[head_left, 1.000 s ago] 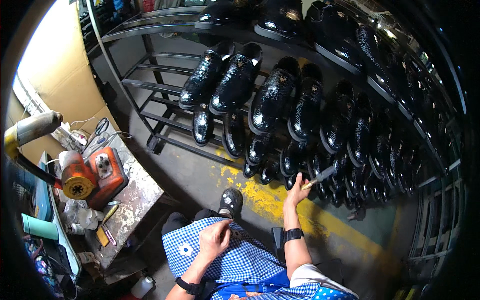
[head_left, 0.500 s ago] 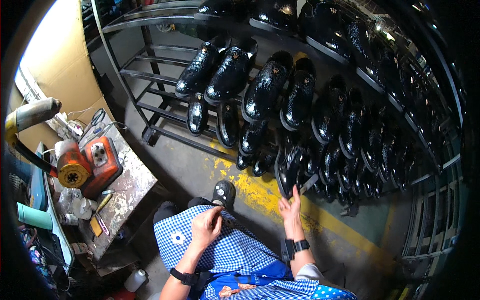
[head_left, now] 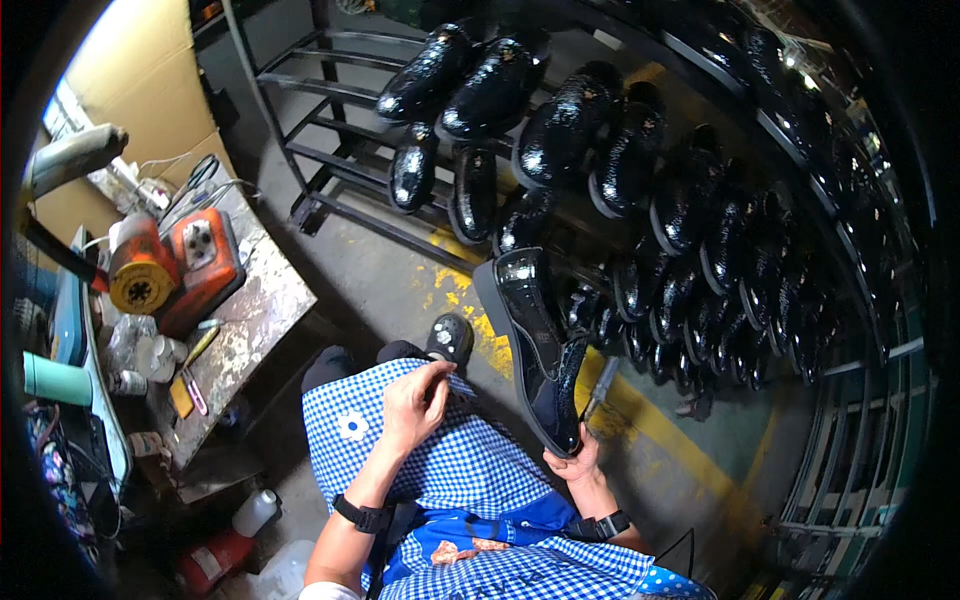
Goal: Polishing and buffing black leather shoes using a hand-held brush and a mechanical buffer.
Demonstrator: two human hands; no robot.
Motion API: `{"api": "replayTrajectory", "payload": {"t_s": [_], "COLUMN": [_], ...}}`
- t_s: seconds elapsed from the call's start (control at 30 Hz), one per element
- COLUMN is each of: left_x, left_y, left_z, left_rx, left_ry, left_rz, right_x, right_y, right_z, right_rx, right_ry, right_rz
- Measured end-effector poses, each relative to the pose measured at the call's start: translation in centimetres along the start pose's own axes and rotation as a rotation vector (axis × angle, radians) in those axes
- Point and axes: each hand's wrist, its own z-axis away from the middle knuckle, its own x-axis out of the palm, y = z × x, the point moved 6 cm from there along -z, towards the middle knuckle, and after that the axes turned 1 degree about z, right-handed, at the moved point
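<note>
One glossy black shoe (head_left: 530, 340) off the rack (head_left: 330, 190), gripped at the heel by right hand (head_left: 572, 462) alongside a thin tool (head_left: 601, 385); left hand (head_left: 415, 405) loosely curled, empty, on checked apron (head_left: 470, 470). Dozens still racked, work seemingly early.

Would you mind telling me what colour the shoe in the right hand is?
Glossy black; the shoe, held in the right hand, shows best in the head view.

shoe rack (head_left: 330, 190) ahead, workbench (head_left: 255, 320) left (grinder (head_left: 170, 265) on it)
</note>
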Motion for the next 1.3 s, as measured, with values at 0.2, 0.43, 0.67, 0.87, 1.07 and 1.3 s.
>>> {"api": "replayTrajectory", "payload": {"t_s": [0.2, 0.43, 0.67, 0.87, 1.07, 1.3], "left_x": [-1.5, -3.9, -5.8, -5.4, -3.7, -1.7], "left_y": [-3.8, -3.3, -3.3, -2.6, 1.6, 4.6], "left_z": [-0.5, -2.0, -1.2, -0.6, 0.9, 0.2], "left_rx": [-0.587, -0.817, -0.528, -0.639, -0.285, -0.194], "left_ry": [0.102, -0.021, 0.17, 0.42, 0.299, 0.059], "left_rz": [0.84, 1.07, 1.228, 1.01, 0.792, 0.512], "right_x": [-0.2, 3.4, 8.1, 9.2, 8.8, 10.2], "right_y": [1.0, -1.1, -1.1, 1.8, 2.6, 2.1], "right_z": [-0.4, -1.1, -1.6, -1.7, -2.3, -2.0], "right_rx": [0.114, 0.027, -0.046, -0.015, 0.075, -0.041], "right_ry": [-0.027, 0.023, -0.096, 0.017, 0.0, 0.112], "right_rz": [0.104, 0.583, 1.203, 0.539, 0.258, 0.441]}}
